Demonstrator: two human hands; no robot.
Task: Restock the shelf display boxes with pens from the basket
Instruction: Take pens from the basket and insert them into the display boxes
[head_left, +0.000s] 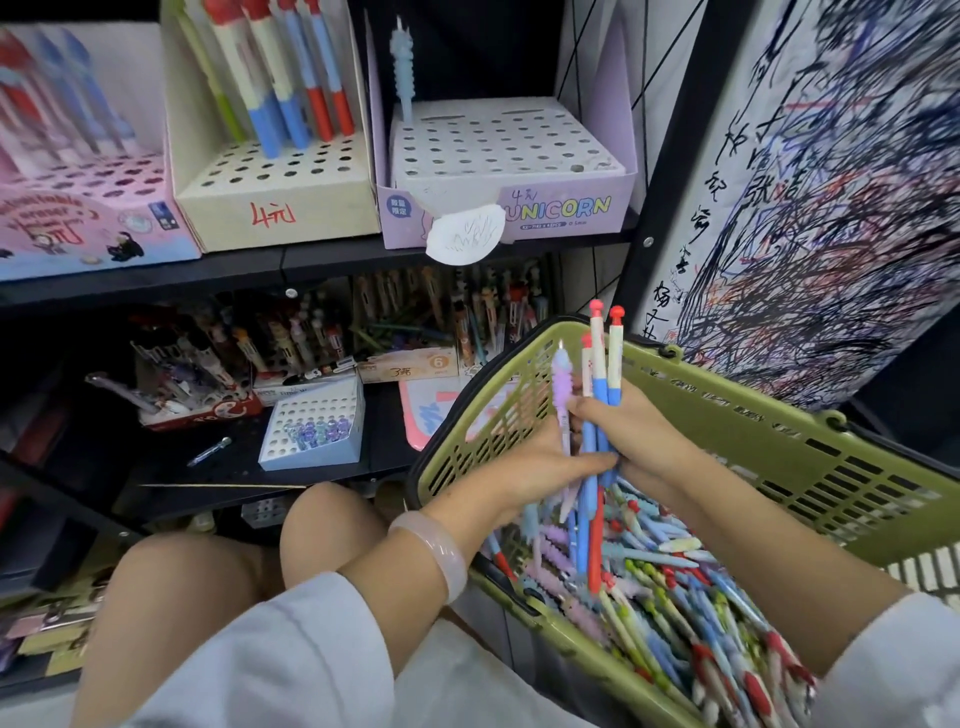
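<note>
A green plastic basket (769, 415) at the lower right is piled with several loose pens (654, 577). Above the pile, my right hand (639, 441) grips a small upright bunch of blue-and-cream pens (602, 364) with red mushroom caps. My left hand (540, 467) holds a purple ridged pen (562, 384) upright beside that bunch, fingers touching the bunch's lower part. On the upper shelf stand display boxes: a lilac "UNICORN" box (519, 208) with one blue ridged pen (402, 67) in it, a cream box (270, 208) with several blue, red and green pens, and a pink box (78, 218).
A lower shelf (234, 467) holds a small white-blue holed box (311, 426), a loose pen (208, 452) and more pen boxes at the back. A scribbled test-paper panel (810, 208) stands at the right. My knees (311, 525) sit below the shelf.
</note>
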